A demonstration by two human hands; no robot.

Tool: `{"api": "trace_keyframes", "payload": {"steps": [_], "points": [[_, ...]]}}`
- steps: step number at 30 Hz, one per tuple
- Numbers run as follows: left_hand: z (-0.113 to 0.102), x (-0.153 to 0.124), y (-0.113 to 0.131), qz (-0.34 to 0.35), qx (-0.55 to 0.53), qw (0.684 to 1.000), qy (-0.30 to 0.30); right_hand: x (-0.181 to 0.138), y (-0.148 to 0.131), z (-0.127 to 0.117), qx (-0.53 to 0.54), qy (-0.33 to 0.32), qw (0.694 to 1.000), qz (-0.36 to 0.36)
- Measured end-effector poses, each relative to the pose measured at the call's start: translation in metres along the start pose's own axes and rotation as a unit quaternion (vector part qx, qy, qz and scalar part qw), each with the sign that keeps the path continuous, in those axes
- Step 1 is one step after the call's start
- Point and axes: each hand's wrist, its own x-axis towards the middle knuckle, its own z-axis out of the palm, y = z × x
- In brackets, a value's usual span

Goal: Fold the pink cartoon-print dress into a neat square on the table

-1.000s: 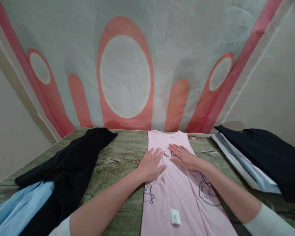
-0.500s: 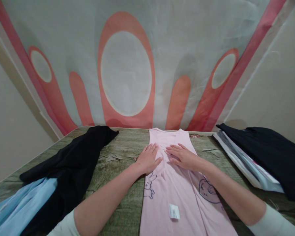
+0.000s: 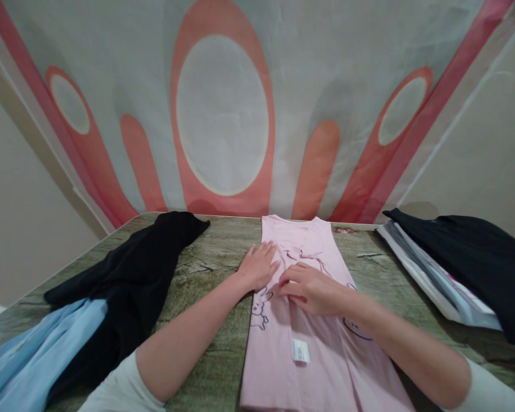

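Observation:
A pink garment (image 3: 309, 343) with dark line drawings and a small white label (image 3: 301, 351) lies lengthwise down the middle of the table. My left hand (image 3: 257, 266) rests flat on its left edge, fingers stretched out. My right hand (image 3: 309, 289) lies on the middle of the cloth, fingers pointing left and slightly curled, pressed on the fabric with nothing gripped that I can see.
A black garment (image 3: 133, 269) over a light blue one (image 3: 34, 360) lies on the left of the wood-patterned table (image 3: 214, 257). A stack of folded clothes with a black piece on top (image 3: 467, 263) sits at the right. A patterned wall hanging is behind.
My right hand has slid back toward me down the pink garment and turned its fingers leftward. My left hand stays near the left edge.

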Motion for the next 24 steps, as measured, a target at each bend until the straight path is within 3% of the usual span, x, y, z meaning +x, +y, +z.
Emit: {"api": "trace_keyframes", "payload": {"steps": [6, 14, 20, 24], "points": [[0.005, 0.001, -0.002, 0.005, 0.005, 1.0, 0.013, 0.0, 0.003, 0.009, -0.002, -0.012, 1.0, 0.013], [0.004, 0.0, -0.002, 0.004, 0.008, 1.0, 0.012, 0.002, -0.024, -0.009, 0.092, -0.038, 0.995, 0.014], [0.001, -0.001, -0.001, -0.001, 0.011, 1.0, 0.007, 0.003, -0.032, -0.011, 0.201, -0.125, 0.971, -0.01], [0.0, -0.002, 0.001, -0.004, 0.013, 1.0, 0.0, -0.002, -0.028, -0.022, 0.312, -0.213, 0.926, -0.013]]}}
